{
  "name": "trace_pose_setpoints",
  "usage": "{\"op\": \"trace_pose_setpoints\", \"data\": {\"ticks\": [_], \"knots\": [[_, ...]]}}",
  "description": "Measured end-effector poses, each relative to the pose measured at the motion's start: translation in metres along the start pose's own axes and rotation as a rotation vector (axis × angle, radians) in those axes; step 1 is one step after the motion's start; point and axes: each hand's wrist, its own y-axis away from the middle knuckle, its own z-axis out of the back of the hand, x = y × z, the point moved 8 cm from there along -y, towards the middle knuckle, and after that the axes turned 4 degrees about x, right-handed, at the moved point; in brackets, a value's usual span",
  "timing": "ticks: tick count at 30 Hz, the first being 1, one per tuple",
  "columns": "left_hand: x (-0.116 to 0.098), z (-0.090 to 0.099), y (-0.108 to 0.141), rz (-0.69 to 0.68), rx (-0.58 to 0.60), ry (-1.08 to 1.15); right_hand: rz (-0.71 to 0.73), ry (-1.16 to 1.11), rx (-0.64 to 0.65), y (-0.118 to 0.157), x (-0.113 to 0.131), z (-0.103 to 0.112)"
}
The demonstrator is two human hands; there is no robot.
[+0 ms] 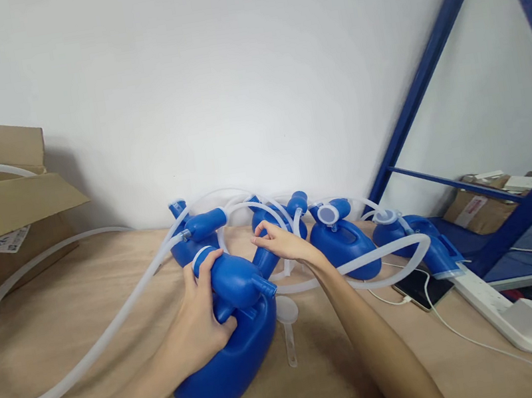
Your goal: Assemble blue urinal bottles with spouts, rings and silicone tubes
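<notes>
My left hand [197, 321] is wrapped round the neck and handle of a blue plastic urinal bottle [230, 373], which stands tilted on the table. Its bulbous blue head [238, 279] has a short spout pointing right, with no hose on it. Just above and right of that spout is my right hand [280, 240], fingers curled in a pinch; anything between them is too small to tell. Behind those fingers lies a blue funnel-shaped mouth [266, 263]. A translucent white cap with a strap [286, 310] lies flat beside the held bottle.
Several more blue bottles [343, 240] with clear hoses [115, 327] line the wall. At left stands an open cardboard box [6, 213]. On the right are a phone [424, 288], a white power strip [496, 310] with cables, and a blue metal frame [426, 59].
</notes>
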Motion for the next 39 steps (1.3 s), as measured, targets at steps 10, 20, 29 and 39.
{"op": "trace_pose_setpoints", "data": {"ticks": [10,20,29,39], "knots": [[-0.001,-0.001,0.0,0.003,-0.017,-0.024,-0.023,-0.074,-0.011,0.0,0.001,0.0],[-0.003,-0.002,0.003,-0.002,-0.029,-0.056,0.117,0.046,-0.014,-0.002,0.002,0.003],[-0.004,-0.002,0.002,-0.006,-0.036,-0.039,0.155,0.251,-0.017,0.02,0.027,0.015],[-0.004,-0.002,0.005,-0.003,-0.026,-0.035,0.075,0.102,0.138,0.009,0.013,-0.003]]}}
